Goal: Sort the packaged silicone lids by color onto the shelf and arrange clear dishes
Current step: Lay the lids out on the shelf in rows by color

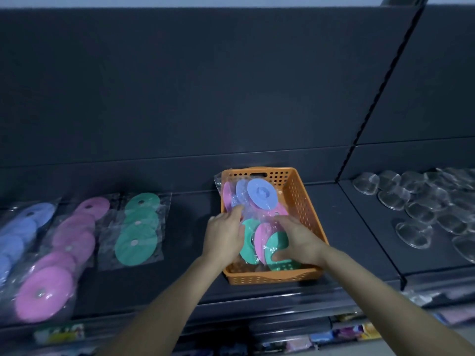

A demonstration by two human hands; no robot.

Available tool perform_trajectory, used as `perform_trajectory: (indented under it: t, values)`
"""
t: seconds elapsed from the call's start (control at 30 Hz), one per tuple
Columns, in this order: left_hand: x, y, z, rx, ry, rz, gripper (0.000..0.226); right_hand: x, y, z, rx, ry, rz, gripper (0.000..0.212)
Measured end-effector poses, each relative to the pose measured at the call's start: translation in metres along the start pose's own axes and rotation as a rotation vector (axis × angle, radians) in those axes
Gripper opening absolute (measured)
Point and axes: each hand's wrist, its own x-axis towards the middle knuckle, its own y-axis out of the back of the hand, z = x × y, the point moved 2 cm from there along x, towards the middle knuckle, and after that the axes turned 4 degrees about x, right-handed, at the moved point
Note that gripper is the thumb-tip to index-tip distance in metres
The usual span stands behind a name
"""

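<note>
My left hand (226, 235) pinches bagged blue silicone lids (262, 194) in the orange perforated plastic basket (300, 199). My right hand (298, 240) seemingly curls its fingers round a bagged green lid (276, 242). Next: lift blue toward nine o'clock.

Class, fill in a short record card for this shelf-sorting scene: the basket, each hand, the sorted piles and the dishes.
basket: orange basket on the shelf, holding blue, pink and green lid packs
left hand: fingers on packs in the basket; grip unclear
right hand: thumb and fingers around a green lid pack
sorted piles: blue pile, pink pile, green pile, left of the basket
clear dishes: grouped right of the basket
</note>
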Motion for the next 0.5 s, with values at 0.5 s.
perform_trajectory:
  t: [0.5]
  values:
    - [0.030, 0.022, -0.033, -0.159, -0.147, -0.440, 0.054, -0.003, -0.012, -0.036, -0.093, -0.076, -0.064, 0.086]
